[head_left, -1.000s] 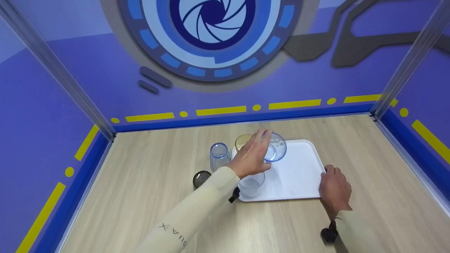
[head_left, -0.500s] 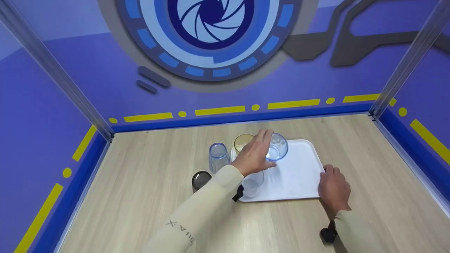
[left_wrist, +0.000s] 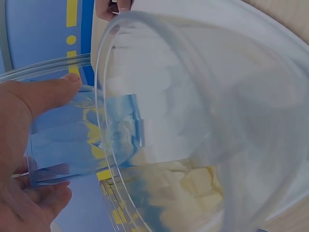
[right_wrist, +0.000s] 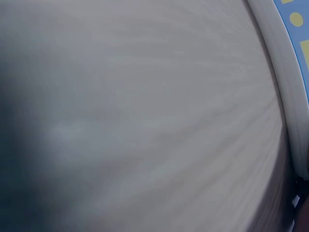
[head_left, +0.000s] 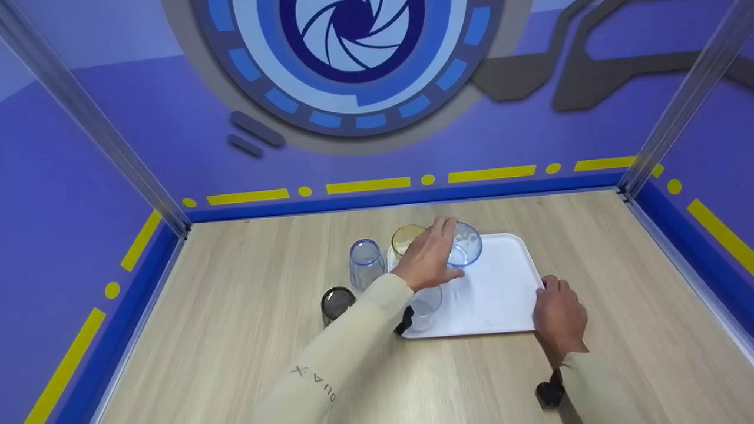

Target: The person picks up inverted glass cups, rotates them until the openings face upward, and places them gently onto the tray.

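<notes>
My left hand [head_left: 428, 257] grips a light blue drinking glass [head_left: 468, 246] from its left side, over the back of the white tray [head_left: 498, 294]. In the left wrist view, thumb and fingers spread around opposite sides of this blue glass [left_wrist: 63, 137]. A yellowish glass [head_left: 407, 237] stands at the tray's back left, partly hidden by the hand. Below the left wrist, a clear glass [head_left: 429, 306] stands at the tray's front left; it looms large in the left wrist view. My right hand [head_left: 561, 315] holds the tray's right edge, fingers curled at the rim.
Left of the tray, a blue-rimmed glass [head_left: 366, 265] and a dark smoky glass [head_left: 337, 303] stand on the wooden table [head_left: 247, 306]. The left sleeve passes close by the dark glass. Purple-blue panels [head_left: 147, 123] wall the table at the back and sides.
My left hand has shifted slightly to the right with the blue glass, which has tipped a little more upright. The right hand and the tray stay in place.
</notes>
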{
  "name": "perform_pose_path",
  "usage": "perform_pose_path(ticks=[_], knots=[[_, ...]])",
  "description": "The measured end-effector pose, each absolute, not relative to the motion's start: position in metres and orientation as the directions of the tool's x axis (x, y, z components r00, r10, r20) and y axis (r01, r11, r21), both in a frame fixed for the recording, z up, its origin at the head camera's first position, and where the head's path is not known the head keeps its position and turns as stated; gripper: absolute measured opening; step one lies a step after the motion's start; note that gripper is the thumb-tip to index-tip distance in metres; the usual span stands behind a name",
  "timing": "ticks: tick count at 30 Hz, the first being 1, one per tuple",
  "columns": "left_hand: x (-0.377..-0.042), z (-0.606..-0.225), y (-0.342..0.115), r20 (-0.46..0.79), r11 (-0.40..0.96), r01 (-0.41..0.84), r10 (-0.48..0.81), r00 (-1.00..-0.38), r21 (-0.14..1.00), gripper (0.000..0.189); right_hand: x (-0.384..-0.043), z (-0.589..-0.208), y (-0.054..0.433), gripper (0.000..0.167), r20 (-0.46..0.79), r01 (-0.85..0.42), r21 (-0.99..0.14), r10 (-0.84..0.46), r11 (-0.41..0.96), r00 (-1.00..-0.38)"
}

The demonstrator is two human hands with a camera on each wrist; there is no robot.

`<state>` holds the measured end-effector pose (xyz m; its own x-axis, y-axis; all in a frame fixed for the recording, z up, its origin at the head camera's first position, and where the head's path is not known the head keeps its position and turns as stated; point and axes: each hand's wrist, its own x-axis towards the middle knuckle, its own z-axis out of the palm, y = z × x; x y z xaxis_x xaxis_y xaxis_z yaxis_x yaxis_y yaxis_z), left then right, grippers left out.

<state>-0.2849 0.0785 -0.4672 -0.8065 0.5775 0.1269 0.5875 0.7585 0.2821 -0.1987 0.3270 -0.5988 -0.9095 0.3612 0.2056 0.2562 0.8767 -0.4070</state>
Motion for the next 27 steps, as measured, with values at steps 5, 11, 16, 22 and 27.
perform_pose_path(ticks=[5, 11, 16, 22, 27], knots=[[-0.288, -0.469, 0.082, 0.102, 0.789, 0.561, 0.555, -0.825, 0.251, 0.096, -0.198, -0.599, 0.327, 0.030, 0.210, 0.256, -0.409, 0.364, 0.876, -0.907], [-0.292, -0.472, 0.084, 0.086, 0.813, 0.540, 0.535, -0.841, 0.219, 0.095, -0.198, -0.600, 0.328, 0.030, 0.232, 0.239, -0.400, 0.350, 0.885, -0.908], [-0.294, -0.474, 0.086, 0.092, 0.821, 0.542, 0.534, -0.840, 0.179, 0.094, -0.197, -0.600, 0.329, 0.030, 0.233, 0.229, -0.404, 0.342, 0.886, -0.911], [-0.297, -0.476, 0.088, 0.087, 0.830, 0.531, 0.524, -0.847, 0.172, 0.094, -0.198, -0.598, 0.328, 0.031, 0.210, 0.243, -0.410, 0.350, 0.879, -0.913], [-0.299, -0.479, 0.090, 0.083, 0.835, 0.524, 0.518, -0.851, 0.169, 0.094, -0.197, -0.597, 0.327, 0.031, 0.197, 0.257, -0.412, 0.361, 0.874, -0.911]])
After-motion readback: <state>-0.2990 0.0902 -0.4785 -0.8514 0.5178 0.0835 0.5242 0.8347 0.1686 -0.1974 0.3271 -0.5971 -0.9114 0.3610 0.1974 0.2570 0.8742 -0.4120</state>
